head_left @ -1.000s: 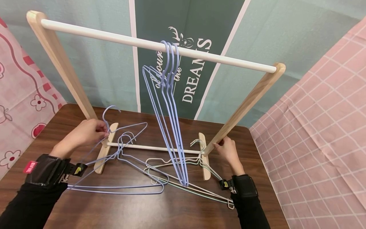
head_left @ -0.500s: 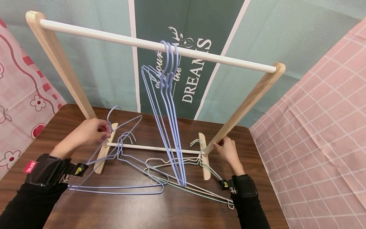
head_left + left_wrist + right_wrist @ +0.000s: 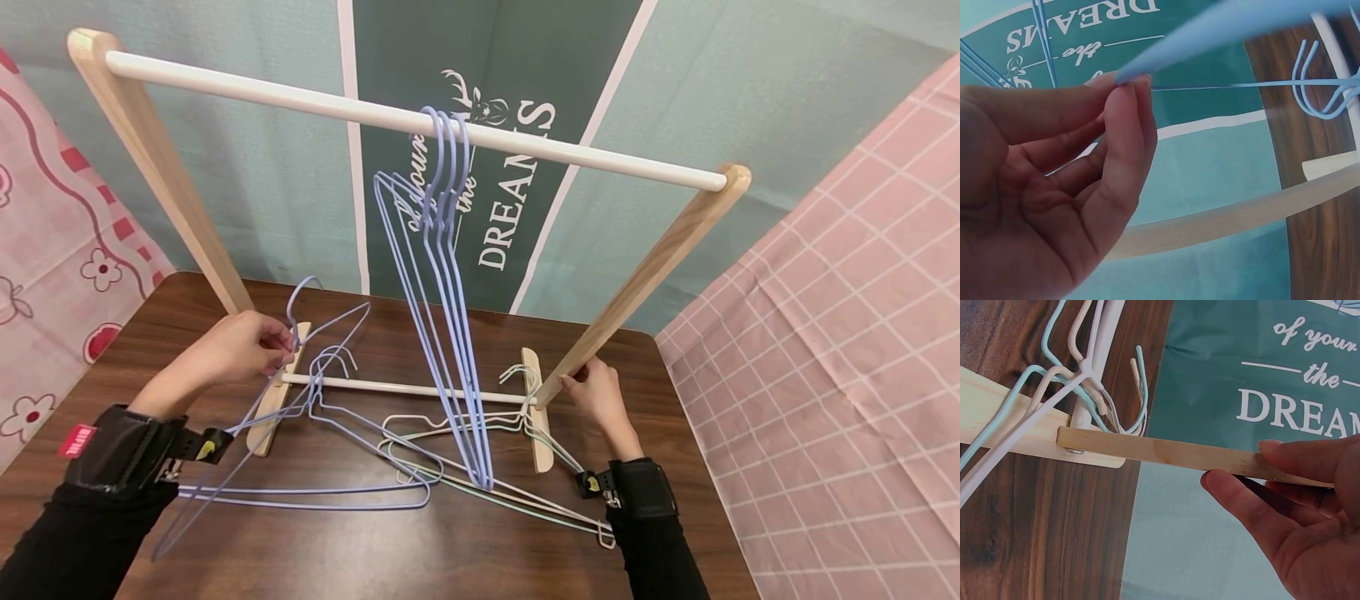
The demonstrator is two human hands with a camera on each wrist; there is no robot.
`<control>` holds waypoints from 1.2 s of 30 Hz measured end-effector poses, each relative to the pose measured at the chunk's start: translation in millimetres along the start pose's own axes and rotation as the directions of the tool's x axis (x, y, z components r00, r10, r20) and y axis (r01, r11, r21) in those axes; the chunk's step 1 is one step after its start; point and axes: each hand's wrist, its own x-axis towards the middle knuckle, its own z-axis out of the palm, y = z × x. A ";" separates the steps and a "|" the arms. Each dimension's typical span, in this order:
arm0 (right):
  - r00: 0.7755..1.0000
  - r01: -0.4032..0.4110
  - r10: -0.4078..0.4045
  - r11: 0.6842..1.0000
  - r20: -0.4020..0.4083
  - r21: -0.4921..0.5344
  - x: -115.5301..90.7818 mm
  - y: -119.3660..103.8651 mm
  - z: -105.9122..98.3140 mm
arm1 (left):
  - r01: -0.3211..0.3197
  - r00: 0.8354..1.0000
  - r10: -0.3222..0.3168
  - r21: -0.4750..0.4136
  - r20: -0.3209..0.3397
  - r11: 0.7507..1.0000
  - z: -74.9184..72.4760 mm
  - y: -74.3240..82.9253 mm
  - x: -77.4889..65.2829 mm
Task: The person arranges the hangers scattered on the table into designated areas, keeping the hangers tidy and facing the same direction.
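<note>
My left hand (image 3: 247, 346) pinches the neck of a periwinkle-blue clothes hanger (image 3: 291, 308) between thumb and fingertips, just right of the garment rack's left post (image 3: 168, 183). The hook points up and the frame slants down toward the front left; in the left wrist view part of this hanger (image 3: 1191, 47) looms close to the camera. My right hand (image 3: 596, 392) grips the lower part of the wooden right post (image 3: 645, 275), thumb on one side and fingers on the other in the right wrist view. Several blue hangers (image 3: 450, 218) hang together from the white top bar (image 3: 300, 100).
More blue hangers (image 3: 375, 487) lie on the brown table (image 3: 330, 558) at left, their hooks by the rack's lower bar (image 3: 390, 386). Beige and mint-green hangers (image 3: 442, 423) lie at right, reaching the right foot (image 3: 542, 450). Curtains stand behind and at both sides.
My left hand has shifted slightly right with the hanger, which has turned so its lower corner swings out to the front left. My right hand stays on the post.
</note>
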 end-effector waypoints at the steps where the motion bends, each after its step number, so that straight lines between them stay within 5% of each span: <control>1: 1.000 -0.001 0.001 1.000 -0.002 -0.001 0.0 -0.1 0.2 | 0.000 1.000 0.000 0.003 -0.004 1.000 -0.3 0.6 -0.4; 36: 1.000 0.022 -0.023 1.000 -0.008 -0.011 1.2 2.6 0.4 | 0.066 0.985 -0.089 -0.149 -0.151 0.987 -23.9 40.4 -2.9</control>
